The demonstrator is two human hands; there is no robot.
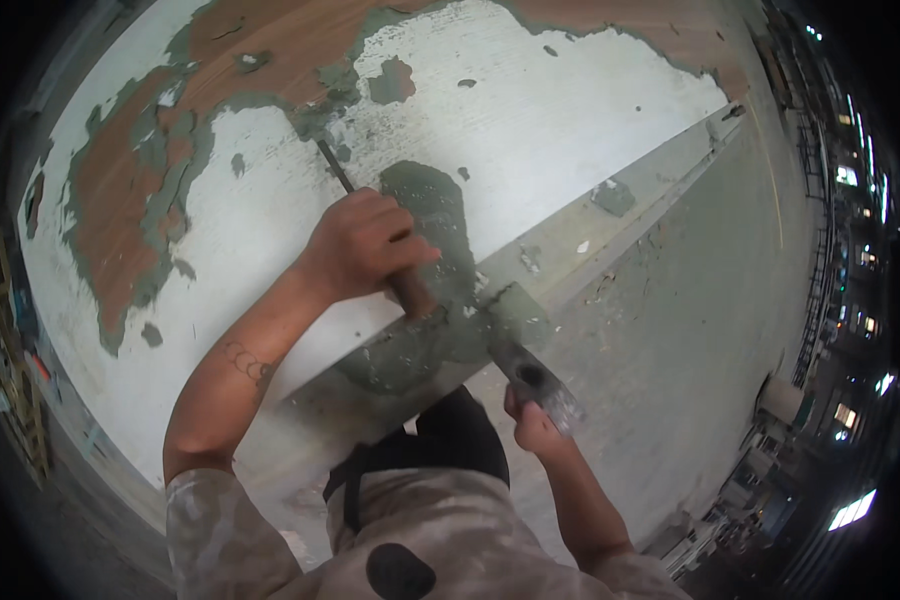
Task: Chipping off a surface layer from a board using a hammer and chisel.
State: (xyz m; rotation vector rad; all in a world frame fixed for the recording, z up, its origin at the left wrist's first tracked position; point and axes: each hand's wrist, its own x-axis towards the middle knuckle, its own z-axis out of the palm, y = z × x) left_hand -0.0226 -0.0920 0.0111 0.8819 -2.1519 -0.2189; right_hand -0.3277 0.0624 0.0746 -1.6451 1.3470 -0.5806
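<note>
My left hand (360, 245) is closed around a chisel (334, 166) with a brown handle. The thin metal shank points away from me, its tip at the ragged edge of a grey-green patch on the white surface (260, 210). The handle's butt sticks out of my fist toward me. My right hand (537, 428) grips a hammer (532, 380) low on the right, just beyond the front edge. Its metal head is slightly blurred, and a gap separates it from the chisel. Most of the hammer's handle is hidden.
Brown areas (620, 22) with flaking grey-green borders spread over the far and left parts of the surface. A grey-green patch (425, 200) lies beside my left hand. A long ledge (610, 205) runs along the right edge, above a grey floor (650, 350). Wooden pallets (15, 370) stand at far left.
</note>
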